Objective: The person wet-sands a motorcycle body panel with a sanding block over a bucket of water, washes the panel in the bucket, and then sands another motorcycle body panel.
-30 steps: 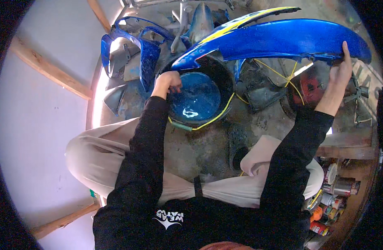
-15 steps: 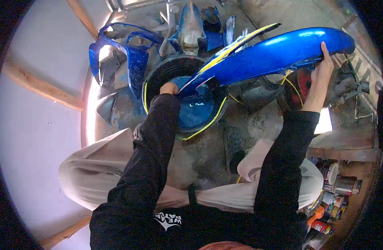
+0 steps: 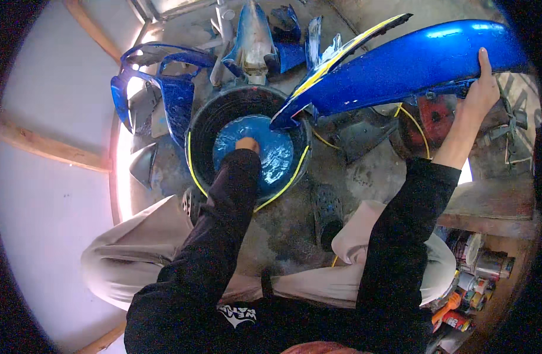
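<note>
My right hand (image 3: 481, 88) grips the far end of a long glossy blue body panel (image 3: 401, 65) with a yellow stripe, held up above the floor; its pointed tip hangs over a black tub. My left hand (image 3: 247, 144) reaches down into that black tub (image 3: 207, 127), which holds blue-tinted water (image 3: 277, 156). Only the knuckles of the left hand show past the black sleeve, so what it holds is hidden.
More blue panels (image 3: 165, 88) lean behind and left of the tub. A yellow hose (image 3: 412, 121) loops over the wet concrete floor. A dark sandal (image 3: 327, 209) lies between my knees. Several cans and bottles (image 3: 471, 283) crowd the lower right. A pale wall stands left.
The left hand has moved from the tub's rim down into the blue water. The blue panel stays held up by the right hand, with its tip still over the tub.
</note>
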`<action>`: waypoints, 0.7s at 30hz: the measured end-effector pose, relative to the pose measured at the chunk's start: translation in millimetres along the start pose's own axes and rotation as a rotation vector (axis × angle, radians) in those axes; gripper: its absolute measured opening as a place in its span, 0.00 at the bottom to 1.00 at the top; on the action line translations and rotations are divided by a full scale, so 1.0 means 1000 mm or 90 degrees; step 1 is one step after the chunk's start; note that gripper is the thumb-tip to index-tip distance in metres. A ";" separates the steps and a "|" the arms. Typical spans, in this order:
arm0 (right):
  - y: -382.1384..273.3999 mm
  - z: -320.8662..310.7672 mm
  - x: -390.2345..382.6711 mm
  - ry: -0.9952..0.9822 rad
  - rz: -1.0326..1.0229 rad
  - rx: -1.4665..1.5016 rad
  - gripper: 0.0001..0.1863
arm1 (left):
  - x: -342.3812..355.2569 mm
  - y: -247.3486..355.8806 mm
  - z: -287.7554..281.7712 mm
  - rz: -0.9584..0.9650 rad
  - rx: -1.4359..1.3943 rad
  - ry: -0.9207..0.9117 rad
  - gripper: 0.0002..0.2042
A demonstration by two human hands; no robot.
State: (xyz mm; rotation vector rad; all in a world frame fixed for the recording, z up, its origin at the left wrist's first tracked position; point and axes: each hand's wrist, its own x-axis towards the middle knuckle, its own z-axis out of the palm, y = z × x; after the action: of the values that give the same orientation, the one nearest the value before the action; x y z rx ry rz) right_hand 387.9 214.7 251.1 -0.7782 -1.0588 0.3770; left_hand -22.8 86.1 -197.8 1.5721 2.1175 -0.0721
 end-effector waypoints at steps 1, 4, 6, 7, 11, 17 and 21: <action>0.001 0.001 -0.004 0.001 0.002 -0.001 0.20 | 0.005 0.000 0.010 0.015 -0.007 -0.037 0.12; 0.004 0.004 -0.015 -0.013 -0.039 -0.022 0.19 | 0.018 0.000 0.035 0.044 0.037 0.049 0.13; 0.006 0.003 -0.020 -0.040 -0.017 0.045 0.18 | 0.020 -0.003 0.043 0.011 0.014 0.033 0.12; 0.007 0.003 -0.021 -0.025 -0.012 0.039 0.18 | 0.019 -0.005 0.045 0.001 0.017 0.022 0.12; 0.012 0.002 -0.022 -0.053 0.011 0.003 0.14 | 0.003 -0.009 0.036 -0.025 0.004 0.009 0.12; 0.020 0.006 -0.033 -0.095 0.024 -0.002 0.10 | -0.031 -0.003 0.022 -0.068 -0.014 0.025 0.12; 0.020 0.011 -0.043 -0.097 0.105 0.007 0.10 | -0.033 -0.004 0.008 -0.086 -0.045 0.017 0.12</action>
State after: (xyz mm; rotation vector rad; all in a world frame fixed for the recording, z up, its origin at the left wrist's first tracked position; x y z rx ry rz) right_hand 360.0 205.9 211.9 -0.8391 -1.1370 0.5894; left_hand -16.7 52.8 -192.0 1.3965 2.2203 -0.0215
